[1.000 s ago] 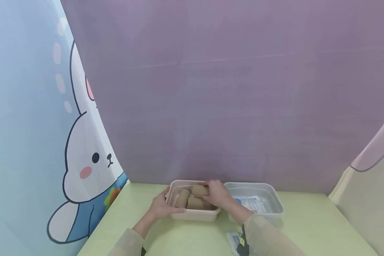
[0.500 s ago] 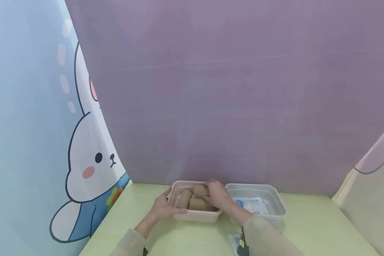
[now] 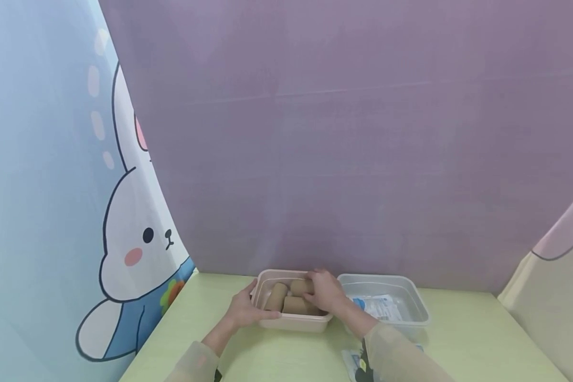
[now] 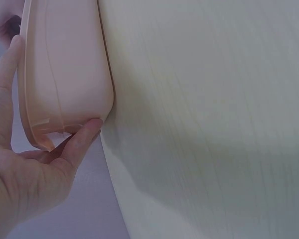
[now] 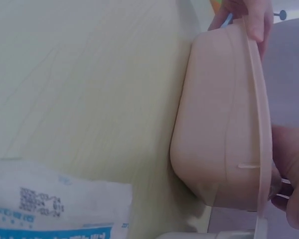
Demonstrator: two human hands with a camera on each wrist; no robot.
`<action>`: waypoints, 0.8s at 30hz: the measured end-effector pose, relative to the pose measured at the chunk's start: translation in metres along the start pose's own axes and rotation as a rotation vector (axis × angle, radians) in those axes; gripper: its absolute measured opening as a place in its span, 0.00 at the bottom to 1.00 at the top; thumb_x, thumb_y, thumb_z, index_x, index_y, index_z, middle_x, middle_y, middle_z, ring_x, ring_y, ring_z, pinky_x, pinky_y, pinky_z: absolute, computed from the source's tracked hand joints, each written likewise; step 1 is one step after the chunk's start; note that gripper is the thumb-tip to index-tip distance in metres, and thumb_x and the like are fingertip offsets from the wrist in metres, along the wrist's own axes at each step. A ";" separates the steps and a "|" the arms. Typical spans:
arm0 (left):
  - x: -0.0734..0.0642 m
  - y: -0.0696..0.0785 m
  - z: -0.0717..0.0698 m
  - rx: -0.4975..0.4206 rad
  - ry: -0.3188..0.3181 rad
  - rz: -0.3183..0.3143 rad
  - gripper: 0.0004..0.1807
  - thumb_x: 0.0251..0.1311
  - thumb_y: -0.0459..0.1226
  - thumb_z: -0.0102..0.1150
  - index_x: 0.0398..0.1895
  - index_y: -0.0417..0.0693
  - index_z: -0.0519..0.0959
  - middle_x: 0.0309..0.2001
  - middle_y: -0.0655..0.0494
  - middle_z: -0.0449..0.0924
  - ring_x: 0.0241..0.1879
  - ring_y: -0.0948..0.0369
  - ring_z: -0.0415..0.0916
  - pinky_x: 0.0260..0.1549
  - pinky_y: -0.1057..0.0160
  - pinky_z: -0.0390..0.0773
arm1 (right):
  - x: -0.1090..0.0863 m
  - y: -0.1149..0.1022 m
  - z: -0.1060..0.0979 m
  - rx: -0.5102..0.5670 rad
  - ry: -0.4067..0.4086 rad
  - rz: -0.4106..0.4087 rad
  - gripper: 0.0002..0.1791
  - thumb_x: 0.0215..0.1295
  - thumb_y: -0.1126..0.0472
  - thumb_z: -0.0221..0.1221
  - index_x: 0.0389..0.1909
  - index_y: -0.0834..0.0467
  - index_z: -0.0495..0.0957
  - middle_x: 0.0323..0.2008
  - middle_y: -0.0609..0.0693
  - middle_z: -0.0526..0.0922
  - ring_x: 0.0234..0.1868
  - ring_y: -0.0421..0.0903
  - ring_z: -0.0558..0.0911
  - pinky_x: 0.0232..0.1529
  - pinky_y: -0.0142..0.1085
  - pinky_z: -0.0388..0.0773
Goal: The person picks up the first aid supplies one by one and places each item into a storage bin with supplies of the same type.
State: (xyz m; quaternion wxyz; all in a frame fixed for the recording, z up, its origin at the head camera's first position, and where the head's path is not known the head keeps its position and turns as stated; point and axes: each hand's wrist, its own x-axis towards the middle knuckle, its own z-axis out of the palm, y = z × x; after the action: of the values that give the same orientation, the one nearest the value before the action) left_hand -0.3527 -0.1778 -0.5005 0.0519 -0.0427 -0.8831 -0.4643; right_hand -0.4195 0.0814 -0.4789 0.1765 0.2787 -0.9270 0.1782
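A pale pink plastic basin (image 3: 293, 322) sits on the table with several brown rolls (image 3: 277, 297) lying in it. My left hand (image 3: 244, 309) grips the basin's left end, thumb along the front rim and fingers on the end wall; the left wrist view shows fingertips low against the basin wall (image 4: 74, 59). Over the right end of the basin, my right hand (image 3: 327, 291) reaches inside, thumb and fingers about the back right roll (image 3: 300, 288). In the right wrist view the basin wall (image 5: 214, 114) hides most of that hand's fingertips.
Close to the right stands a translucent white basin (image 3: 413, 302) holding a white-and-blue packet (image 3: 382, 306). Another such packet (image 5: 65, 204) lies on the table in front, partly under the right sleeve. A purple cloth (image 3: 291, 159) hangs right behind both basins.
The head view has shifted slightly, moving the whole scene a little to the right. Both hands keep their places at the pink basin, and the rolls lie as before.
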 end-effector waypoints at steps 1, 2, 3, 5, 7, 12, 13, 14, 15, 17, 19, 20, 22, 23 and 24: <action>0.000 0.000 0.000 -0.001 0.000 0.000 0.73 0.39 0.50 0.90 0.82 0.28 0.54 0.67 0.24 0.76 0.63 0.38 0.81 0.59 0.43 0.85 | -0.001 0.000 -0.001 0.009 0.012 -0.003 0.24 0.56 0.54 0.79 0.52 0.59 0.88 0.50 0.58 0.90 0.52 0.58 0.88 0.55 0.50 0.88; 0.000 0.001 0.000 0.001 0.000 0.000 0.73 0.38 0.50 0.90 0.82 0.28 0.54 0.67 0.24 0.76 0.63 0.38 0.81 0.59 0.43 0.86 | -0.001 0.001 -0.002 0.021 0.025 -0.005 0.24 0.56 0.54 0.79 0.51 0.59 0.88 0.50 0.57 0.90 0.53 0.58 0.88 0.55 0.50 0.88; 0.001 0.001 0.000 0.003 0.002 0.000 0.73 0.38 0.51 0.90 0.82 0.29 0.54 0.67 0.24 0.76 0.63 0.38 0.81 0.59 0.43 0.86 | -0.002 0.001 -0.004 0.031 0.036 -0.006 0.24 0.56 0.54 0.78 0.52 0.59 0.88 0.51 0.57 0.90 0.55 0.58 0.87 0.56 0.50 0.88; 0.001 0.002 0.000 0.012 0.009 -0.002 0.74 0.37 0.51 0.90 0.82 0.29 0.55 0.67 0.24 0.76 0.63 0.37 0.81 0.59 0.43 0.86 | -0.004 0.002 -0.008 0.048 0.054 -0.004 0.25 0.57 0.53 0.78 0.54 0.58 0.87 0.54 0.57 0.90 0.57 0.59 0.87 0.57 0.50 0.88; 0.001 0.002 -0.001 0.020 0.014 -0.004 0.74 0.36 0.52 0.91 0.82 0.29 0.55 0.68 0.23 0.75 0.64 0.37 0.80 0.59 0.43 0.86 | -0.005 0.002 -0.012 0.055 0.070 -0.004 0.28 0.58 0.51 0.77 0.57 0.59 0.86 0.56 0.58 0.89 0.59 0.60 0.86 0.59 0.51 0.87; 0.002 0.002 -0.003 0.022 0.014 -0.012 0.74 0.36 0.53 0.91 0.82 0.31 0.55 0.69 0.23 0.73 0.65 0.36 0.79 0.60 0.42 0.85 | -0.007 0.007 -0.024 0.094 0.105 -0.006 0.33 0.60 0.49 0.77 0.62 0.62 0.83 0.63 0.63 0.86 0.64 0.64 0.84 0.65 0.56 0.83; 0.002 0.002 -0.003 0.020 0.014 -0.012 0.74 0.36 0.53 0.91 0.82 0.31 0.55 0.69 0.23 0.73 0.65 0.36 0.79 0.60 0.42 0.85 | -0.008 0.008 -0.026 0.105 0.106 -0.004 0.33 0.61 0.49 0.76 0.63 0.62 0.83 0.64 0.63 0.85 0.65 0.64 0.83 0.67 0.57 0.82; 0.002 0.002 -0.003 0.019 0.013 -0.013 0.74 0.36 0.53 0.91 0.82 0.31 0.55 0.69 0.23 0.73 0.65 0.36 0.79 0.59 0.42 0.85 | -0.009 0.009 -0.029 0.111 0.107 -0.002 0.33 0.61 0.49 0.76 0.63 0.62 0.83 0.65 0.63 0.84 0.66 0.64 0.83 0.68 0.57 0.81; 0.002 0.002 -0.003 0.018 0.013 -0.013 0.74 0.36 0.53 0.91 0.83 0.31 0.55 0.69 0.23 0.73 0.65 0.36 0.79 0.59 0.42 0.85 | -0.010 0.010 -0.032 0.108 0.103 0.000 0.33 0.62 0.48 0.75 0.64 0.62 0.82 0.66 0.62 0.84 0.67 0.64 0.82 0.69 0.57 0.80; 0.002 0.002 -0.003 0.017 0.012 -0.014 0.74 0.36 0.53 0.91 0.83 0.31 0.55 0.69 0.23 0.74 0.65 0.36 0.79 0.59 0.43 0.85 | -0.013 0.012 -0.038 0.105 0.096 0.007 0.35 0.63 0.47 0.75 0.66 0.61 0.81 0.67 0.61 0.83 0.68 0.63 0.82 0.70 0.57 0.79; 0.002 0.002 -0.004 0.017 0.010 -0.015 0.74 0.36 0.53 0.91 0.83 0.31 0.55 0.68 0.23 0.74 0.64 0.36 0.79 0.59 0.43 0.86 | -0.017 0.015 -0.044 0.101 0.089 0.015 0.36 0.64 0.45 0.74 0.67 0.61 0.80 0.68 0.61 0.82 0.68 0.63 0.81 0.71 0.57 0.78; 0.002 0.002 -0.004 0.019 0.009 -0.014 0.74 0.36 0.53 0.91 0.83 0.31 0.55 0.69 0.23 0.74 0.65 0.36 0.79 0.59 0.43 0.86 | -0.019 0.017 -0.046 0.100 0.091 0.019 0.37 0.64 0.44 0.74 0.68 0.62 0.80 0.68 0.61 0.82 0.68 0.64 0.81 0.71 0.57 0.78; 0.002 0.002 -0.004 0.015 0.009 -0.015 0.75 0.36 0.53 0.91 0.83 0.32 0.55 0.69 0.23 0.74 0.65 0.36 0.79 0.59 0.43 0.85 | -0.022 0.021 -0.051 0.100 0.103 0.027 0.38 0.64 0.44 0.73 0.68 0.63 0.79 0.67 0.62 0.82 0.68 0.64 0.81 0.70 0.58 0.78; 0.002 0.002 -0.004 0.013 0.010 -0.018 0.75 0.36 0.53 0.91 0.83 0.32 0.55 0.69 0.24 0.74 0.65 0.36 0.79 0.60 0.42 0.85 | -0.024 0.024 -0.052 0.093 0.108 0.030 0.38 0.63 0.43 0.73 0.67 0.63 0.79 0.67 0.62 0.83 0.68 0.64 0.81 0.70 0.58 0.79; 0.002 0.002 -0.004 0.012 0.012 -0.017 0.75 0.36 0.53 0.91 0.83 0.32 0.55 0.69 0.24 0.74 0.65 0.37 0.79 0.60 0.42 0.85 | -0.025 0.028 -0.053 0.088 0.113 0.031 0.39 0.63 0.43 0.73 0.67 0.64 0.79 0.67 0.62 0.83 0.67 0.64 0.82 0.70 0.58 0.79</action>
State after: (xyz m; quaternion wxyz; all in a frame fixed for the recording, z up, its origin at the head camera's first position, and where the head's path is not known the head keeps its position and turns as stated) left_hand -0.3544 -0.1802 -0.4965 0.0535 -0.0319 -0.8859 -0.4597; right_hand -0.4040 0.1370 -0.4490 0.2136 0.2615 -0.9110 0.2369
